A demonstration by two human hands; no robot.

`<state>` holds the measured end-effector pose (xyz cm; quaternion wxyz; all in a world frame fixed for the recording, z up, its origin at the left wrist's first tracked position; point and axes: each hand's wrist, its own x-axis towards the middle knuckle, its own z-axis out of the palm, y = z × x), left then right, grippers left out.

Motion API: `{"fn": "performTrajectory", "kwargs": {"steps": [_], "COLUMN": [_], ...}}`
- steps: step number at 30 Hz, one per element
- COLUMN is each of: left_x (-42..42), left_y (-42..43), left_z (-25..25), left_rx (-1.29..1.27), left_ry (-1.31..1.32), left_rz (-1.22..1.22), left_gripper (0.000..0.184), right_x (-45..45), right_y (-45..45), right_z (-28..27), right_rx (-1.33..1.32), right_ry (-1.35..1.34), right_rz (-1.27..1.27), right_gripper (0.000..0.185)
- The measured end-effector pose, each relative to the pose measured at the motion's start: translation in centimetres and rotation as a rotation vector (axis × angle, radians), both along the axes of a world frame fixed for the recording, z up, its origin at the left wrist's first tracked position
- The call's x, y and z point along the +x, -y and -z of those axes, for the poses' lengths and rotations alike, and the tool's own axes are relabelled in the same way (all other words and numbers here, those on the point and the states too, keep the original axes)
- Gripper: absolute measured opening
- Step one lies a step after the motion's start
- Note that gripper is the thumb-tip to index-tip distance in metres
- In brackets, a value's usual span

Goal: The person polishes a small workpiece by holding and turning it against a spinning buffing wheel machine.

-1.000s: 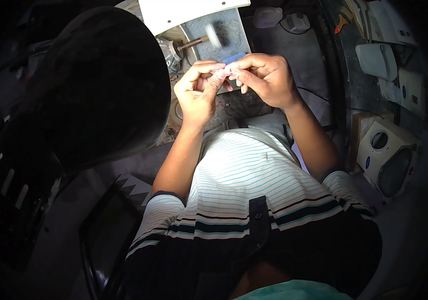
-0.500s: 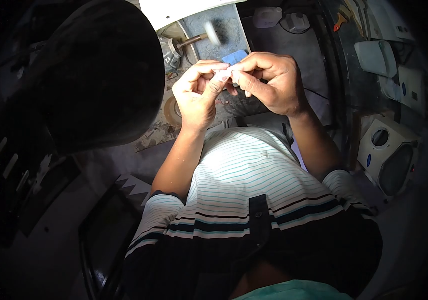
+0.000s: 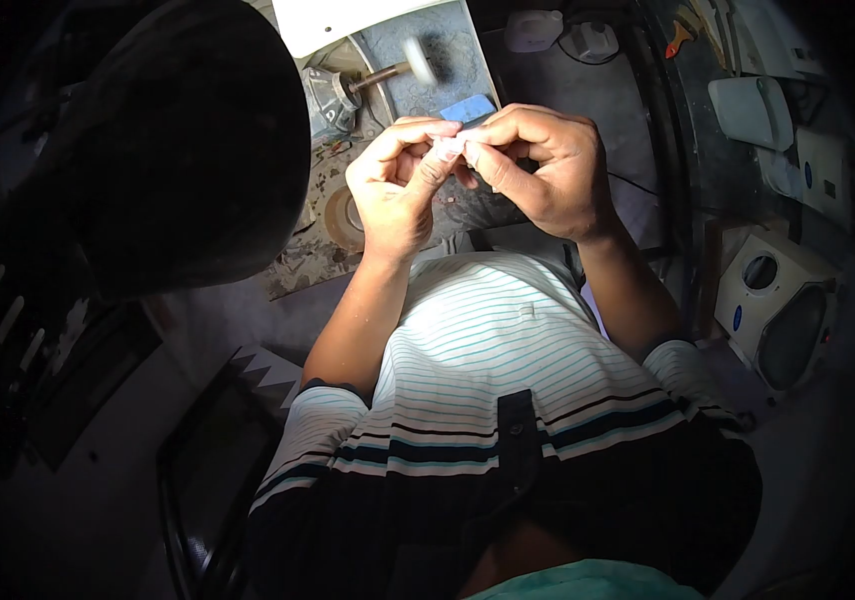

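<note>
My left hand (image 3: 396, 185) and my right hand (image 3: 546, 168) meet fingertip to fingertip under the bright light. Between their pinched thumbs and forefingers is a tiny pale piece (image 3: 458, 143), mostly covered by the fingers and too small to name. Just beyond the fingertips lies a blue block (image 3: 468, 109) in a grey-blue tray (image 3: 458, 45). A white polishing wheel (image 3: 419, 61) on a metal shaft (image 3: 380, 78) projects over that tray from a motor (image 3: 331, 100) on its left.
A large dark rounded shape (image 3: 198, 150) fills the upper left. Below the hands' left side, a round ring-like object (image 3: 342, 218) rests on the littered bench (image 3: 303, 262). To the right stand a cream speaker-like box (image 3: 774, 310), a pale plastic container (image 3: 751, 112) and an orange-handled brush (image 3: 680, 40).
The dark rounded shape has shifted a little left, uncovering more of the motor and the ring-like object. Both hands keep nearly the same place and pinch.
</note>
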<state>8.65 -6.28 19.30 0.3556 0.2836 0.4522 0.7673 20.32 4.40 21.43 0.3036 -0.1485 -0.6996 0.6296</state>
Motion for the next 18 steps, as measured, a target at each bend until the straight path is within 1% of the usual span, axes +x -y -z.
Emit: {"fn": "performTrajectory", "kwargs": {"steps": [1, 3, 4, 6, 7, 9, 11, 13, 14, 15, 17, 18], "left_x": [0.2, 0.9, 1.2, 1.7, 1.9, 2.0, 1.8, 1.4, 1.0, 0.7, 0.1, -0.2], "left_y": [-0.1, -0.5, -0.4, -0.3, -0.2, -0.4, -0.6, -0.6, -0.5, -0.5, -0.7, -0.7], "left_z": [-0.2, -0.5, -0.1, 0.5, 0.7, 1.3, 1.7, 2.0, 2.1, 2.4, 3.4, 3.8], "left_rx": [0.001, -0.045, -0.073, -0.109, -0.146, -0.158, -0.244, -0.266, -0.31, -0.353, -0.354, -0.357], "left_ry": [0.0, 0.114, 0.106, 0.113, 0.122, 0.088, -0.142, -0.185, -0.255, -0.325, -0.325, -0.383], "left_rz": [0.001, -0.121, -0.164, -0.178, -0.191, -0.208, -0.218, -0.237, -0.225, -0.213, -0.213, -0.205], "left_gripper": [0.013, 0.012, 0.015, 0.016, 0.017, 0.018, 0.016, 0.013, 0.013, 0.013, 0.012, 0.01], "right_x": [0.0, -0.4, -0.6, -1.0, -1.1, -1.3, -1.3, -1.3, -1.2, -1.1, -1.2, -1.3], "right_y": [0.1, 0.3, 0.5, 0.9, 1.2, 1.6, 1.7, 1.6, 1.1, 0.9, 0.3, -0.1], "right_z": [0.2, 0.8, 1.2, 2.1, 2.4, 2.9, 3.6, 4.2, 4.7, 4.8, 4.4, 5.2], "right_rx": [0.001, 0.118, 0.119, 0.189, 0.189, 0.338, 0.35, 0.357, 0.47, 0.469, 0.332, 0.328], "right_ry": [0.0, 0.0, 0.0, 0.015, 0.014, 0.03, 0.022, 0.077, 0.057, 0.056, 0.128, 0.156], "right_rz": [0.001, 0.151, 0.15, 0.28, 0.278, 0.339, 0.322, 0.259, 0.249, 0.247, 0.257, 0.212], "right_gripper": [0.006, 0.005, 0.005, 0.005, 0.005, 0.008, 0.011, 0.011, 0.014, 0.014, 0.017, 0.022]}}
